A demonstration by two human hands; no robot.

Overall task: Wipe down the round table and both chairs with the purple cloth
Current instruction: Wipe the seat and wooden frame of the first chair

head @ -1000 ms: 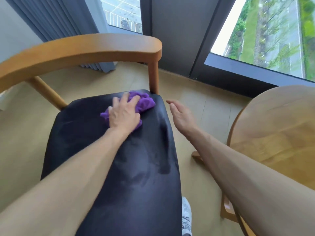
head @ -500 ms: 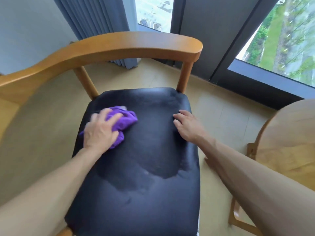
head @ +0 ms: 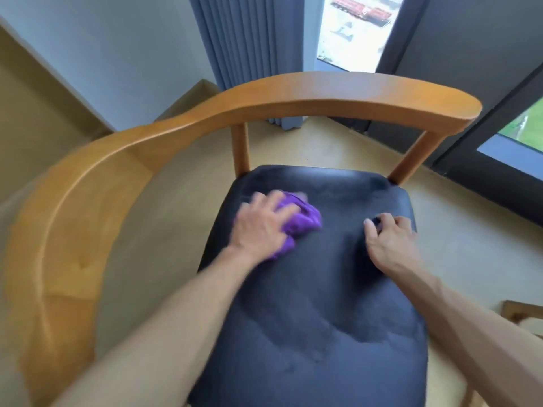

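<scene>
Since half a second ago the left hand (head: 261,227) has pushed the cloth (head: 296,223) from the seat's left edge toward its far middle, and the right hand (head: 389,243) has curled its fingers. Nearest, both bare forearms reach over the chair's (head: 293,98) black seat (head: 317,333), which shows a darker patch across its middle. Farther on, the left hand lies spread and flat on the bunched purple cloth, pressing it to the seat; motion blurs both. To the right, the right hand rests on the seat with fingers bent under, holding nothing. Beyond them the curved wooden backrest wraps the seat's left and far sides. Farthest stand a blue curtain (head: 244,54) and a window (head: 352,30).
</scene>
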